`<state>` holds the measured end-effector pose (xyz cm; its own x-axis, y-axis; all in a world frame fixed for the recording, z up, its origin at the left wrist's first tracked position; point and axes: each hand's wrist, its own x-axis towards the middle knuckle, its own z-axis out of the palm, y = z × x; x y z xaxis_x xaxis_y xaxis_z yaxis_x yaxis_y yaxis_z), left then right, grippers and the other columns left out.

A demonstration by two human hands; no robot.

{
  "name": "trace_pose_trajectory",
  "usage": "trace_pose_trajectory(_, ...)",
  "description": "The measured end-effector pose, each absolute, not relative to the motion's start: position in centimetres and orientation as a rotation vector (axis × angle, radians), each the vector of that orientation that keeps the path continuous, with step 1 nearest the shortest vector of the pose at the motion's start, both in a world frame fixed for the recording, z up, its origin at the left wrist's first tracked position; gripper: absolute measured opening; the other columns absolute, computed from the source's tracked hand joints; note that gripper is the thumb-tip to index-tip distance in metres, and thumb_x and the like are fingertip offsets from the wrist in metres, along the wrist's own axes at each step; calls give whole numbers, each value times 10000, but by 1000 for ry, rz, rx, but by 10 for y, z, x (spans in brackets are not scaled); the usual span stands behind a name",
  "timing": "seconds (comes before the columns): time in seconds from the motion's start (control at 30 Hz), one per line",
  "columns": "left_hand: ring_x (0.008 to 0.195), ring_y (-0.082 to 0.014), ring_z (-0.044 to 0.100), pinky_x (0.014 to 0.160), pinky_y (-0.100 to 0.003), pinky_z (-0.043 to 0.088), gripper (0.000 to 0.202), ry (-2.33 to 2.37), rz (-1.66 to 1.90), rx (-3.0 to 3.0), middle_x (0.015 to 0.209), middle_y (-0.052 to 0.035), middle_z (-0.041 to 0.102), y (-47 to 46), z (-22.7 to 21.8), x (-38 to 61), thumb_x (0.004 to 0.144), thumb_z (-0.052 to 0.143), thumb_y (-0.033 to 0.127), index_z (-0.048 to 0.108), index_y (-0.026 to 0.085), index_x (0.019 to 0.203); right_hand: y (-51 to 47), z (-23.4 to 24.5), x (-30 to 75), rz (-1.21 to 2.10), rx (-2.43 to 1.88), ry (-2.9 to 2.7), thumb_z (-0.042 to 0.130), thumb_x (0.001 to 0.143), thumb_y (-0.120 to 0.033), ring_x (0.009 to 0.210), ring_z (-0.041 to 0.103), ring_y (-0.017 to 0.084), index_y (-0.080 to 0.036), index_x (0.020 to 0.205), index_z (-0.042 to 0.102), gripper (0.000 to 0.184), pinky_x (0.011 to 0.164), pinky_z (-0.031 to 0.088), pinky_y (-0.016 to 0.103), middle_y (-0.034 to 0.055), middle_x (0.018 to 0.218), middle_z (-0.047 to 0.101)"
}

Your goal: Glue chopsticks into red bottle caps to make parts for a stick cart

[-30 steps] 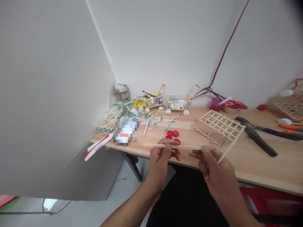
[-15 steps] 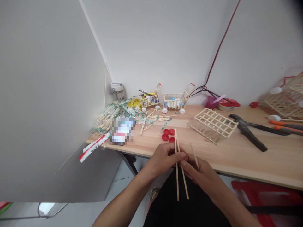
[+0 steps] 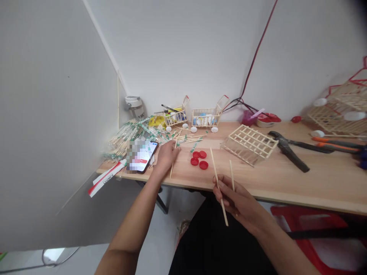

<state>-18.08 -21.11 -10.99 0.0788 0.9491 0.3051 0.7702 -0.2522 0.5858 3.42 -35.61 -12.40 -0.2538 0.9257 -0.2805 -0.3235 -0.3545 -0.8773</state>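
Observation:
My right hand (image 3: pixel 236 198) is closed over the table's front edge, pinching a long wooden chopstick (image 3: pixel 224 215) between thumb and fingers. A second wooden stick (image 3: pixel 232 173) pokes up behind its knuckles. Over on the left, my left hand (image 3: pixel 167 156) is at the tabletop beside the phone, its fingers curled on another chopstick (image 3: pixel 172 170). Its fingertips are partly hidden. Several red bottle caps (image 3: pixel 203 165) sit between my hands, and loose chopsticks (image 3: pixel 193 139) lie just past the left hand.
A lattice basket of sticks (image 3: pixel 246 143) lies right of the caps. Two small stick carts (image 3: pixel 205 118) stand by the wall. Wrapped chopsticks (image 3: pixel 123 139) and a phone (image 3: pixel 145 158) are at left. A black-handled tool (image 3: pixel 291 152) and more stick frames (image 3: pixel 329 118) occupy the right.
My left hand has parted from the right and moved left to the tabletop with one chopstick. My right hand keeps a chopstick and the other stick. The view has shifted slightly right.

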Motion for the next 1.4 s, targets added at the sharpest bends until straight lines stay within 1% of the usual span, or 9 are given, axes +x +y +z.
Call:
trace_pose_trajectory(0.13,894,-255,595,816,-351,419,394,1832,926,2141,897,-105,669,-214,-120,-175,839,582,276,597,125,1202,-354,-125,37,1738,-1029,-816,755,717,-484,488,317,29,-204,872,518,398,413,112,165,-47,636,511)
trace_pose_trajectory(0.33,947,-233,595,866,-347,433,304,1833,1224,2247,1007,-112,666,-228,-114,-173,876,535,263,640,140,1133,-353,-126,41,1730,-993,-708,736,743,-465,503,290,37,-196,867,544,353,401,107,163,-49,651,460)
trace_pose_trajectory(0.47,751,-151,611,716,-258,454,207,1396,1243,1968,852,-44,702,-267,-99,-155,872,558,300,709,159,892,-348,-123,42,1720,-925,-688,677,785,-480,512,289,62,-199,768,486,340,398,115,182,-46,629,416)
trace_pose_trajectory(0.67,735,-139,636,703,-242,476,372,922,875,1617,796,-56,704,-304,-92,-122,814,641,381,691,102,1055,-350,-116,36,1689,-926,-983,532,884,-490,571,447,105,-202,764,476,317,496,313,217,-31,579,464)
trace_pose_trajectory(0.83,504,-105,582,534,-221,447,426,782,784,1377,619,-9,639,-301,-93,-110,679,768,433,671,91,914,-354,-117,34,1796,-1051,-1129,518,863,-587,442,239,49,-196,776,458,405,432,148,209,-90,547,290)
trace_pose_trajectory(1.07,447,-78,544,467,-196,424,409,736,691,1252,584,9,610,-303,-88,-108,599,817,445,624,102,709,-355,-124,36,1803,-1008,-1191,550,826,-630,471,191,42,-181,749,459,465,444,146,209,-93,564,270)
trace_pose_trajectory(1.17,461,-81,537,467,-195,406,403,744,698,1316,559,8,593,-302,-85,-109,633,791,458,624,97,697,-356,-123,38,1796,-971,-1249,509,862,-618,470,281,53,-185,767,461,446,457,245,214,-80,565,327)
trace_pose_trajectory(1.3,449,-58,460,448,-178,311,384,774,687,1393,484,27,520,-296,-82,-109,687,747,459,609,101,678,-355,-115,49,1594,-1047,-1422,390,925,-596,602,503,121,-172,928,583,466,545,386,263,33,725,590)
trace_pose_trajectory(1.4,417,-36,373,430,-180,249,369,792,680,1408,455,58,451,-289,-83,-107,689,736,446,569,119,650,-351,-109,59,1389,-1114,-1609,432,914,-571,672,532,141,-183,918,671,456,583,408,271,62,824,652)
